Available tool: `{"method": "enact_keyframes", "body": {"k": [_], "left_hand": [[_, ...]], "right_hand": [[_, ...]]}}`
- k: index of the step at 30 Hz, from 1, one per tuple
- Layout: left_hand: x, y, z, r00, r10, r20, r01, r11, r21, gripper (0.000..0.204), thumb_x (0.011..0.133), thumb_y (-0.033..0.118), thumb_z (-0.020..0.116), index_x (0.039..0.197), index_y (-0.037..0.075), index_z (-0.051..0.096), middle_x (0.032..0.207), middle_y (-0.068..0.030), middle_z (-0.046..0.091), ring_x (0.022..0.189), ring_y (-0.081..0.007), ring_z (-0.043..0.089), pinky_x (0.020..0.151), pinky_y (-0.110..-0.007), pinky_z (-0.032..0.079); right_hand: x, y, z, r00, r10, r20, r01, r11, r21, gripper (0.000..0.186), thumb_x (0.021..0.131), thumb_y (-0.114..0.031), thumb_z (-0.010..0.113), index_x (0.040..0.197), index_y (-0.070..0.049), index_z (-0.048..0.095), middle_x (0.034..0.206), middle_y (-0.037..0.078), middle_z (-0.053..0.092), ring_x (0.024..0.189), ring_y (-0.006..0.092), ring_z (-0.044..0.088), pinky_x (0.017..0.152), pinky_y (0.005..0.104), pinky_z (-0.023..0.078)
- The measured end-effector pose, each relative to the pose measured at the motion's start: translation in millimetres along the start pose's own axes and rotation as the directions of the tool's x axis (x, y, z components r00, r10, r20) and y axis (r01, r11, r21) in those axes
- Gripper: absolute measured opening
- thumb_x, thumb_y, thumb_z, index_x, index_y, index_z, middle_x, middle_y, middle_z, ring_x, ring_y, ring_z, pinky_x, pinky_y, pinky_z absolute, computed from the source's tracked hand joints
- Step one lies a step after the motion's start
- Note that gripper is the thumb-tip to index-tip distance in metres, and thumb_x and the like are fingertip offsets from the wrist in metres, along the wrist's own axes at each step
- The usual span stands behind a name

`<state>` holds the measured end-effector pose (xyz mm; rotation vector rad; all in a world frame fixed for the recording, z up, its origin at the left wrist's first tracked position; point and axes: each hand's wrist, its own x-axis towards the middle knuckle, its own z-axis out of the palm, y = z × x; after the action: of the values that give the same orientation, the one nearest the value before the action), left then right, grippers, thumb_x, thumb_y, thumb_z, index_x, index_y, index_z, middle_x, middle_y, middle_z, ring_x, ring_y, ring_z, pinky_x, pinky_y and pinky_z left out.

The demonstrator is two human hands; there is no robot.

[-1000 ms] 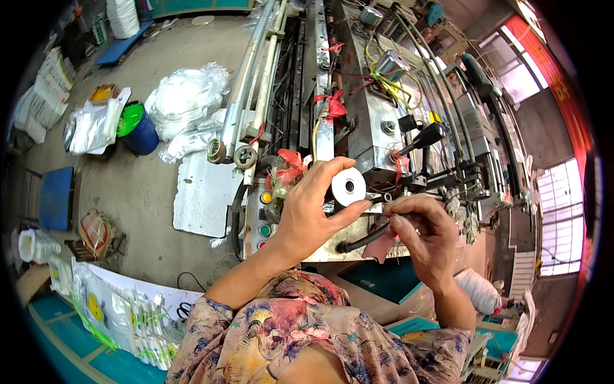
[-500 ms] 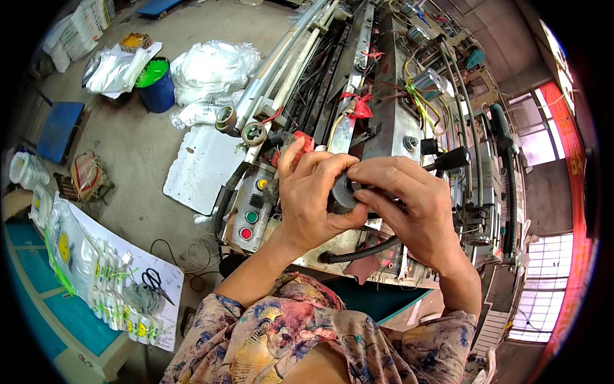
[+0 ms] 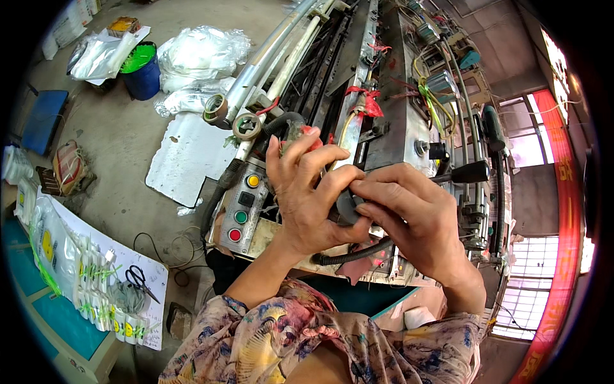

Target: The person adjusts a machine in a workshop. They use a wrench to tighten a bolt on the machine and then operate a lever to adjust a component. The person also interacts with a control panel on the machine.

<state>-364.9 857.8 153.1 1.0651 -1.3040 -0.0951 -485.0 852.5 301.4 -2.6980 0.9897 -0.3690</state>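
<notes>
A small dark grey roll (image 3: 347,210), which looks like a roll of tape, is held up between my two hands over the front end of a long machine. My left hand (image 3: 307,201) grips it between thumb and forefinger, the other fingers raised and bent. At the roll's upper right side, my right hand (image 3: 416,214) has its thumb and fingertips pinched together against the edge. Whether a loose end of the roll lies in that pinch is hidden by the fingers. Just left of my left wrist is a control box (image 3: 241,208) with yellow, green and red buttons.
The machine (image 3: 396,102) stretches away ahead, with rails, wiring and a black-knobbed lever (image 3: 470,173). Two tape rolls (image 3: 246,127) hang near a pale bar. On the left are a blue bucket (image 3: 142,80), clear plastic bags (image 3: 201,57), and a table with scissors (image 3: 142,283).
The view has shifted slightly, so the surroundings sit further left. The roll is turned, its hole now more covered by fingers. My left fingers have spread a little; both hands stay on it.
</notes>
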Motion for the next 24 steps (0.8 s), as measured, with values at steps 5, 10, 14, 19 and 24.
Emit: {"method": "enact_keyframes", "body": {"k": [5,10,14,19,24], "left_hand": [[-0.6,-2.4,2.8,1.0,0.005,-0.019,-0.006,0.998,-0.067,0.042,0.072,0.058,0.064,0.095,0.023,0.067,0.11,-0.001,0.057,0.125,-0.0334,0.044,0.113,-0.057,0.011],[-1.7,-5.8,3.4,0.999,-0.002,-0.033,-0.001,0.995,-0.104,0.043,0.073,0.059,0.066,0.097,0.025,0.067,0.111,-0.0005,0.056,0.126,-0.0341,0.043,0.113,-0.059,0.01],[-1.5,-6.5,2.7,1.0,-0.007,-0.018,0.005,0.994,-0.109,0.041,0.072,0.059,0.066,0.097,0.026,0.066,0.112,-0.0001,0.055,0.125,-0.0339,0.043,0.112,-0.06,0.01],[-4.0,-6.7,5.1,1.0,0.007,-0.023,-0.009,0.996,-0.09,0.043,0.071,0.061,0.067,0.097,0.027,0.066,0.112,0.0004,0.055,0.125,-0.0332,0.043,0.112,-0.06,0.009],[-2.4,-3.6,3.2,0.999,-0.01,-0.04,0.006,0.994,-0.107,0.043,0.07,0.061,0.069,0.093,0.026,0.066,0.112,0.0007,0.056,0.127,-0.0317,0.042,0.114,-0.058,0.008]], "right_hand": [[-4.0,-5.8,-6.2,0.993,-0.028,0.111,0.034,0.998,-0.055,0.049,0.066,0.0,0.073,0.113,0.001,0.062,0.107,0.016,0.06,0.089,0.0318,0.063,0.073,0.0371,0.053],[3.8,-13.0,-16.2,0.97,0.013,0.244,0.003,0.998,-0.066,0.058,0.062,-0.006,0.074,0.117,0.003,0.057,0.109,0.015,0.056,0.095,0.0332,0.06,0.075,0.0384,0.052],[7.1,-16.8,-12.4,0.969,0.004,0.247,0.069,0.955,-0.288,0.044,0.068,-0.013,0.072,0.107,0.0,0.057,0.099,0.013,0.054,0.088,0.029,0.059,0.069,0.0369,0.051],[11.3,-22.0,-1.8,0.971,0.067,0.229,0.068,0.843,-0.533,0.027,0.078,-0.026,0.068,0.087,-0.005,0.056,0.081,0.008,0.053,0.07,0.0212,0.058,0.053,0.0324,0.047],[12.1,-13.5,-0.7,0.977,0.054,0.204,0.08,0.8,-0.594,0.033,0.08,-0.036,0.07,0.08,-0.006,0.056,0.072,0.005,0.051,0.059,0.0174,0.056,0.044,0.0306,0.043]]}}
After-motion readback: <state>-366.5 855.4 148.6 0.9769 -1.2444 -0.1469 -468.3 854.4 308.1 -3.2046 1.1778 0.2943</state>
